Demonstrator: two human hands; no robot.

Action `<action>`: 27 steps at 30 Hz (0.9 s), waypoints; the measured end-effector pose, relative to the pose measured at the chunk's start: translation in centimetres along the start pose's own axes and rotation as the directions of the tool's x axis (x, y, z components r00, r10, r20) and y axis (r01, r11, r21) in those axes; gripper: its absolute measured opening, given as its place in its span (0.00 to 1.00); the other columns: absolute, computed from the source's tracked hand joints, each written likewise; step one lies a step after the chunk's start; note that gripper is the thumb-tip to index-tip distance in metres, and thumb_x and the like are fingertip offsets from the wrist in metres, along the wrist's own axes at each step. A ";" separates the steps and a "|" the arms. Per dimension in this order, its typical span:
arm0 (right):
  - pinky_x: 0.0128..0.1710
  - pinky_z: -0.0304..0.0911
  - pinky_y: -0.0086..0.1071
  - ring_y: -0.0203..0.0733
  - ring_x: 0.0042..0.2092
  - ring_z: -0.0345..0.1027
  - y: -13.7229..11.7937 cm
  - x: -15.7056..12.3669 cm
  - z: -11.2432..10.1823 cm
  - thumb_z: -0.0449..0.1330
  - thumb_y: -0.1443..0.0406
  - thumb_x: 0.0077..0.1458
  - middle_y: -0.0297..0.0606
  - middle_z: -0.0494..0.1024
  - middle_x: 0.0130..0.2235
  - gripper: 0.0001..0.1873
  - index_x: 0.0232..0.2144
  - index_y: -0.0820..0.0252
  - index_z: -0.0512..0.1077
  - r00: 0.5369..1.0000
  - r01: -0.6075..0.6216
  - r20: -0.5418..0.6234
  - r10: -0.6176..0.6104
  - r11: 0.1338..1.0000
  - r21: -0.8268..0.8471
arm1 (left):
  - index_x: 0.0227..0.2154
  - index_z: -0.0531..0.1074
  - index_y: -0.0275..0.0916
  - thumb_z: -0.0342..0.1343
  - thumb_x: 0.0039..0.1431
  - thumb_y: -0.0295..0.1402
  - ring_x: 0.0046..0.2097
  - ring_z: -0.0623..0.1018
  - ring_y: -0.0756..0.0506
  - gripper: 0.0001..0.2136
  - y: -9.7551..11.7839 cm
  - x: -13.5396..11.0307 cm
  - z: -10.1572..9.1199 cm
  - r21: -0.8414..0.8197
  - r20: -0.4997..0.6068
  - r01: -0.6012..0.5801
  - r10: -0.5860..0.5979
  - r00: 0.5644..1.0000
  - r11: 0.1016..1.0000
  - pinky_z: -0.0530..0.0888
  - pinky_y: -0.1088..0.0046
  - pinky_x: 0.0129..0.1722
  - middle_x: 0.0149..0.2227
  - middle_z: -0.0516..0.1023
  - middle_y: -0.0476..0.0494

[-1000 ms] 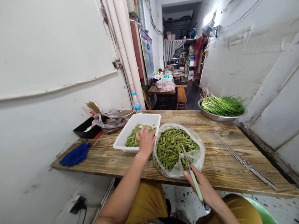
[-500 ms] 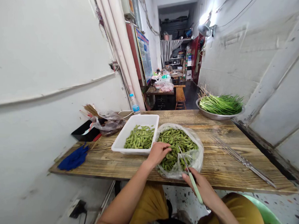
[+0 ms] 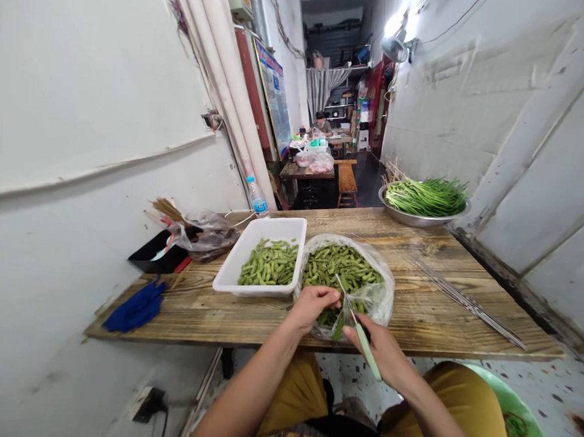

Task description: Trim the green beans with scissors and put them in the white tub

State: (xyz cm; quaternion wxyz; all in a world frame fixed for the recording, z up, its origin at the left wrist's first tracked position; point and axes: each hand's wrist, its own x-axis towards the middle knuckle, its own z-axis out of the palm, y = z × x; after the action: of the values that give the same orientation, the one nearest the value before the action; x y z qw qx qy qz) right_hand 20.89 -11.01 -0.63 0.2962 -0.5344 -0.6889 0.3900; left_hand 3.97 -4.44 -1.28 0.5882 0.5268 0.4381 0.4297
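Left hand: here it is, the left hand [image 3: 314, 308], over the near left part of the clear bag, fingers curled in and drawn close to the thumb; a pod shows just below the fingertips, but whether it is pinched there I cannot tell.
Right hand: and the right hand [image 3: 380, 347] is closed round the pale green handle of a cutter [image 3: 367, 349], at the bag's near right edge, blade slanting up and away toward the left hand's fingertips.
Bean pods: a big heap of green pods [image 3: 343, 263] sits just beyond both hands, filling the clear bag [image 3: 387, 292], its plastic rim spread open.
White tub: just left of the bag, beyond and left of the left hand, stands the white tub [image 3: 225, 278], with more pods spread over its floor.
Tabletop: bare wood grain on the tabletop [image 3: 248, 314], running out to either side of the hands.
Right side: thin metal skewers [image 3: 468, 303] lie well to the right of the right hand; farther off beyond it, a metal bowl [image 3: 422, 220] carries long green stalks [image 3: 427, 195].
Left side: a blue cloth [image 3: 135, 308] lies well left of the left hand, a black box [image 3: 153, 253] beyond that; a bottle [image 3: 258, 200] stands behind the tub.
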 end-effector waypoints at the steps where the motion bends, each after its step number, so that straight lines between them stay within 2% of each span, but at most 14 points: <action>1: 0.37 0.61 0.32 0.45 0.35 0.69 -0.2 0.0 0.1 0.52 0.53 0.55 0.40 0.77 0.33 0.22 0.43 0.63 0.69 1.000 0.008 -0.001 -0.008 1.000 0.002 | 0.25 0.76 0.33 0.60 0.46 0.40 0.26 0.69 0.52 0.13 0.0 -0.1 0.0 -0.025 0.010 0.010 -0.010 1.000 1.000 0.65 0.75 0.30 0.22 0.75 0.46; 7: 0.32 0.59 0.30 0.42 0.30 0.67 -0.5 0.0 0.6 0.51 0.54 0.56 0.37 0.75 0.29 0.20 0.41 0.63 0.70 1.000 0.004 -0.005 -0.005 1.000 -0.023 | 0.24 0.76 0.32 0.61 0.45 0.40 0.26 0.67 0.53 0.13 0.1 -0.3 0.1 -0.036 -0.013 0.023 -0.023 1.000 0.999 0.63 0.76 0.30 0.22 0.74 0.47; 11: 0.28 0.57 0.28 0.40 0.28 0.65 0.1 0.2 0.8 0.52 0.55 0.55 0.34 0.73 0.25 0.17 0.36 0.63 0.71 0.999 -0.003 -0.038 0.002 1.000 -0.028 | 0.26 0.76 0.31 0.64 0.41 0.39 0.22 0.62 0.56 0.14 -0.1 -0.2 0.1 -0.135 -0.079 0.105 -0.117 0.990 0.985 0.58 0.79 0.23 0.20 0.70 0.51; 14: 0.29 0.58 0.28 0.40 0.29 0.65 0.6 0.3 0.7 0.53 0.54 0.54 0.34 0.73 0.25 0.17 0.34 0.62 0.71 0.999 -0.014 -0.042 0.013 0.999 -0.039 | 0.25 0.73 0.31 0.66 0.38 0.37 0.20 0.62 0.57 0.15 0.0 -0.1 0.1 -0.285 0.018 0.208 -0.212 0.977 0.936 0.56 0.80 0.20 0.18 0.66 0.53; 16: 0.31 0.60 0.29 0.41 0.30 0.66 0.8 0.3 0.5 0.55 0.53 0.53 0.34 0.74 0.27 0.18 0.37 0.62 0.71 0.999 -0.017 -0.039 0.016 1.000 -0.024 | 0.25 0.71 0.31 0.67 0.37 0.35 0.21 0.66 0.57 0.15 0.3 -0.1 0.1 -0.372 0.051 0.241 -0.239 0.970 0.896 0.59 0.81 0.21 0.19 0.69 0.51; 20: 0.30 0.62 0.29 0.40 0.29 0.67 1.0 -0.1 0.5 0.51 0.50 0.54 0.34 0.74 0.27 0.23 0.45 0.61 0.68 1.000 -0.020 -0.017 0.022 0.994 0.111 | 0.26 0.69 0.32 0.67 0.39 0.32 0.26 0.73 0.55 0.14 1.0 -0.2 0.1 -0.455 0.000 0.197 -0.222 0.975 0.869 0.67 0.82 0.25 0.25 0.75 0.45; 27: 0.20 0.58 0.26 0.34 0.20 0.60 0.9 -0.2 1.3 0.53 0.47 0.52 0.29 0.67 0.18 0.26 0.41 0.61 0.70 0.998 -0.057 0.015 0.055 0.967 0.248 | 0.25 0.69 0.31 0.66 0.40 0.31 0.26 0.74 0.53 0.12 0.8 -1.0 1.4 -0.450 -0.034 0.168 -0.205 0.978 0.877 0.70 0.81 0.27 0.24 0.76 0.43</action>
State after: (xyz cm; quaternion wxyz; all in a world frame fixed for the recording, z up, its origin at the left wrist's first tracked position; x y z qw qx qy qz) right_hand 20.36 -11.42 -2.03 0.3469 -0.5108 -0.6205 0.4835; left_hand 5.10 -5.67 -0.38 0.7132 0.3161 0.4006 0.4806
